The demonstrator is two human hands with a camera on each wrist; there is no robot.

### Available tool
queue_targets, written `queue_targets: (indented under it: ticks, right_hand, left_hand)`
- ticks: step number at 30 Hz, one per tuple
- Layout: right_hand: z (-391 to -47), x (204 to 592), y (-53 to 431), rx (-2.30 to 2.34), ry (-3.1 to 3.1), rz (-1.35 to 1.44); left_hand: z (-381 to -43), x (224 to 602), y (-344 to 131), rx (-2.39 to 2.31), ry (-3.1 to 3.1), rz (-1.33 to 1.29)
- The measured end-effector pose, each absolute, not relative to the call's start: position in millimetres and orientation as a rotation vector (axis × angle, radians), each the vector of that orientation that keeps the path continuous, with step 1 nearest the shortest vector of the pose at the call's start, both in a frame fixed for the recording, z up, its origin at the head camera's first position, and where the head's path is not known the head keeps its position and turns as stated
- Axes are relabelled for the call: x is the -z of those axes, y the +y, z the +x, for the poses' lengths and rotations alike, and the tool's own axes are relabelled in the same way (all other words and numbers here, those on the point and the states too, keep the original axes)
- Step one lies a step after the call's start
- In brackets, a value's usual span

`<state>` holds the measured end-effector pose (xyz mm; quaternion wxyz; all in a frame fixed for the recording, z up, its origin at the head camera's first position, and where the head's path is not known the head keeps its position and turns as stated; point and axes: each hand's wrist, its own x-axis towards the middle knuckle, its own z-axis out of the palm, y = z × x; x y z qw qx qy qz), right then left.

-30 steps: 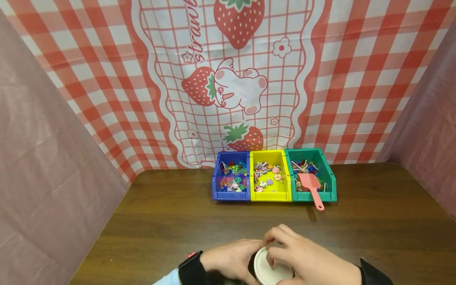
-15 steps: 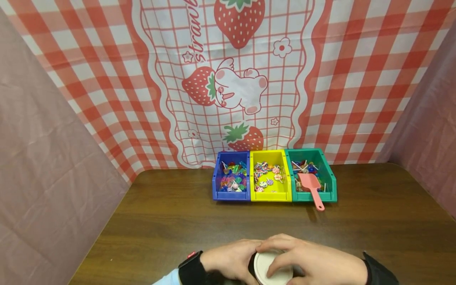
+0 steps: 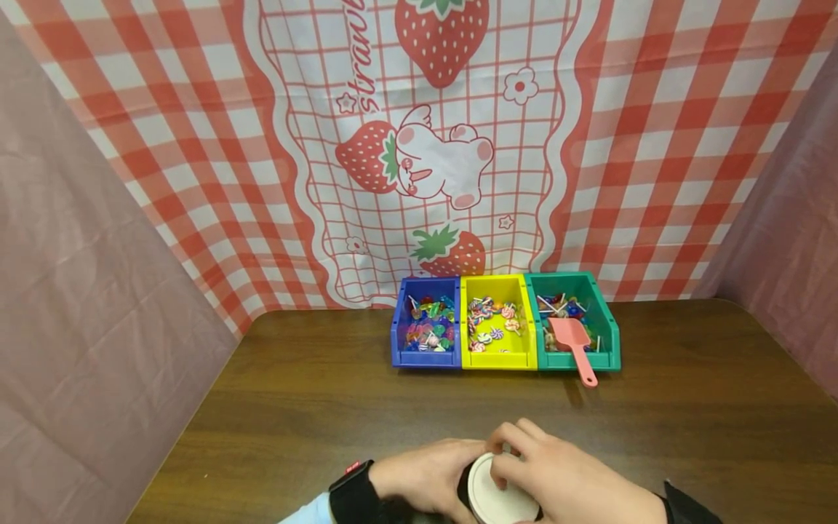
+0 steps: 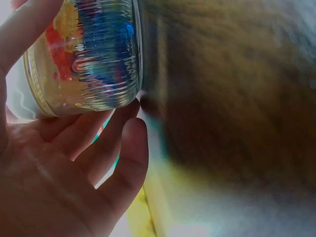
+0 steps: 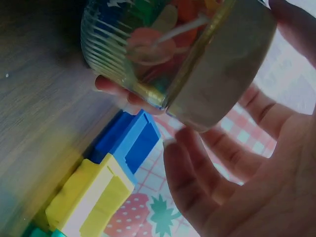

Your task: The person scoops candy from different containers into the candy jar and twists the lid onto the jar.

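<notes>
At the table's front, my left hand (image 3: 425, 474) holds a clear ribbed glass jar (image 4: 106, 54) by its side, thumb and fingers curled round it. Small colourful pieces, red, blue and orange, show through the glass, and in the right wrist view one has a white stick. A round cream-white lid (image 3: 492, 496) sits on the jar's mouth. Over it my right hand (image 3: 556, 473) has its fingers bent, fingertips at the rim of the lid. The right wrist view shows these fingertips (image 5: 177, 153) close along the lid's edge. Most of the jar is hidden by the hands in the head view.
Three joined bins stand at the table's back: blue (image 3: 425, 359), yellow (image 3: 499, 361) and green (image 3: 605, 342), each with small candy-like pieces. A pink scoop (image 3: 571, 336) lies across the green bin, its handle over the front edge. Behind hangs a strawberry-print cloth (image 3: 452, 175).
My right hand has turned back and forth over the lid: its fingers stretched forward half a second ago and are bent again now. My left hand and the jar stay nearly in place.
</notes>
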<state>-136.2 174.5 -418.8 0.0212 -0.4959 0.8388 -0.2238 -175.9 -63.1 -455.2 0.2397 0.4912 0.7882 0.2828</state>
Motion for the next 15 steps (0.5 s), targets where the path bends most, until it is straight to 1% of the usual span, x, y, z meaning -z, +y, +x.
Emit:
queue_targets:
  ticks: [2,5,10,15]
  right_hand:
    - [-136,420,174,0.664,2.654,-1.542]
    - [-137,420,175,0.748,2.647,-1.57]
    - [-142,418,182,0.982,2.344,-1.73]
    - [-146,417,187,0.972,2.16,-1.784]
  left_hand:
    - [-176,455,-63,-0.763,2.169,1.338]
    - [-175,455,-63,-0.755,2.169,1.329]
    - [-175,454,-63,-0.768,2.146,1.353]
    - [-175,454,-61,-0.756,2.159,1.371]
